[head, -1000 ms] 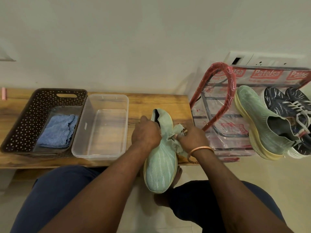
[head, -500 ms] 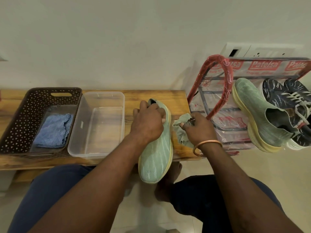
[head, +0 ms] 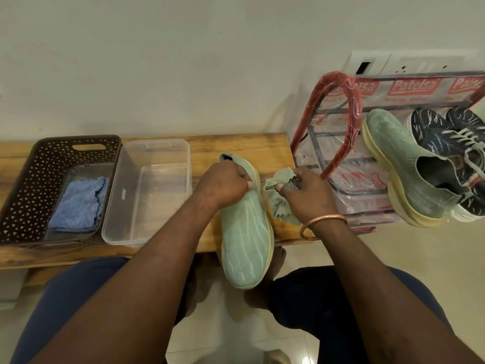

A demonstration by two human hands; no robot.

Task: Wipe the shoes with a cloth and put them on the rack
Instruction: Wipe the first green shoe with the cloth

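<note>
1. Shoe in work. Your left hand (head: 225, 183) grips the green shoe (head: 245, 232) from above, fingers curled over the knit upper just below the collar. The heel end sits over the desk (head: 236, 145). The toe end points toward you, overhangs the desk's near edge and hangs above the floor btwn your knees. The yellow sole edge shows along the shoe's right side.

2. Cloth. Your right hand (head: 307, 195) pinches the green cloth (head: 278, 203), w/ thumb and fingers closed on bunched fabric. Cloth pos.: just right of the shoe, beside the sole edge, over the desk's right end. Cloth-to-sole contact: can't tell. A copper bangle (head: 322, 222) sits on the right wrist.

3. Rack. The rack (head: 338, 122) stands just right of the desk, its frame wrapped in red and printed clear plastic. One shelf carries a second green shoe (head: 401, 166), tilted, sole to the left, toe toward the wall. A pair of dark shoes (head: 441, 135) w/ white laces lies just right of it, touching it. A wall socket plate (head: 367, 65) sits above and behind the rack.

4. Desk, left part. A brown basket (head: 31, 174) occupies the left end w/ a folded blue cloth (head: 78, 206) inside. A clear container (head: 154, 142) stands side by side w/ the basket, btwn it and the shoe.
</note>
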